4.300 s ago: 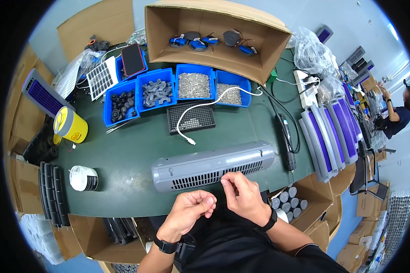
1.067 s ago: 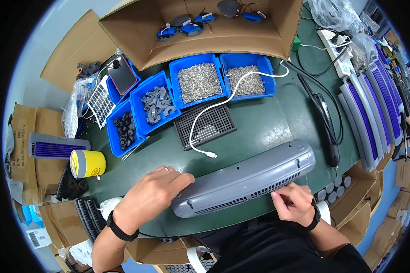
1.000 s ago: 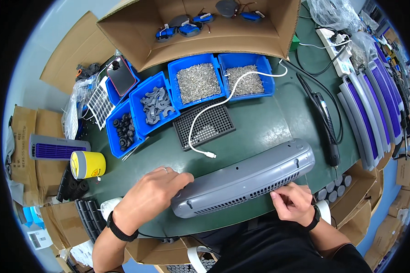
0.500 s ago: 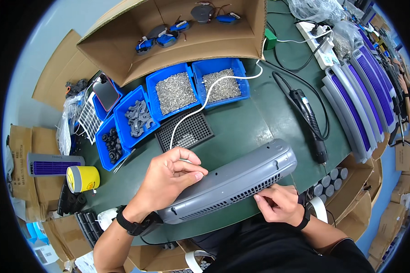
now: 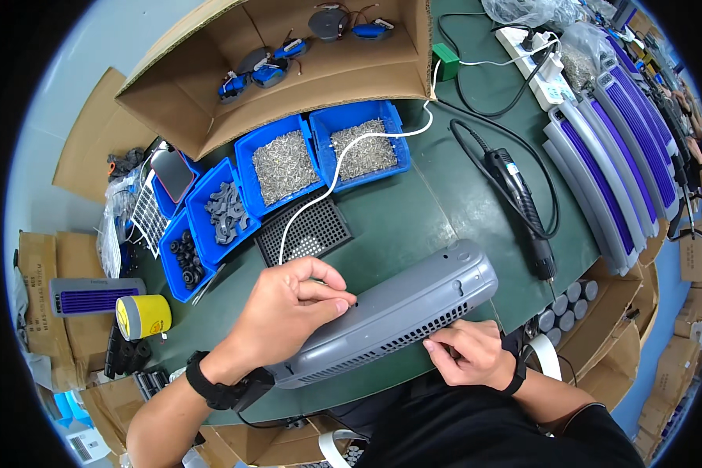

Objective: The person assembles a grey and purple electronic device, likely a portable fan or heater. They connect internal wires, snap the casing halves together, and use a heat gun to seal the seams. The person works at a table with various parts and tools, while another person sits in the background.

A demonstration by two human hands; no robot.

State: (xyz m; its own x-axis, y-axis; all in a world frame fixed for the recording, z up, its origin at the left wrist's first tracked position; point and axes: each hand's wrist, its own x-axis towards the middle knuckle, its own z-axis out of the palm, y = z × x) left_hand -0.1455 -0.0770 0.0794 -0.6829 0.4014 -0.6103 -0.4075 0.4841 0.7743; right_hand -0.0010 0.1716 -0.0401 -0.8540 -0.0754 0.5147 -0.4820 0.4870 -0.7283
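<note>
The long grey housing [image 5: 398, 316] lay aslant on the green table [image 5: 421, 222], directly between the two hands, its vent slots [image 5: 433, 327] along the side nearer the person. The left hand [image 5: 288, 304] arched over its left part, thumb and forefinger bent toward each other with their tips at the upper face. The right hand [image 5: 476, 355] was at the slotted edge, fingers curled and the thumb near it. Whether either hand pinched anything could not be told, as the fingers hid their own tips.

The shell looked like moulded plastic: stiff, probably light for its length, and likely a little slippery on its smooth, rounded back. The slotted strip seemed the weaker part, poor for a hard squeeze. The surest hold was probably a hand at each rounded end, one below the left palm and the other beyond the right fingertips, with thumbs over the back.

Past the left fingertips sat a black perforated tray [image 5: 331, 234], a white cable [image 5: 339, 164] running across it. Beyond the right hand, a corded power screwdriver [image 5: 519, 203] lay apart from the shell.
</note>
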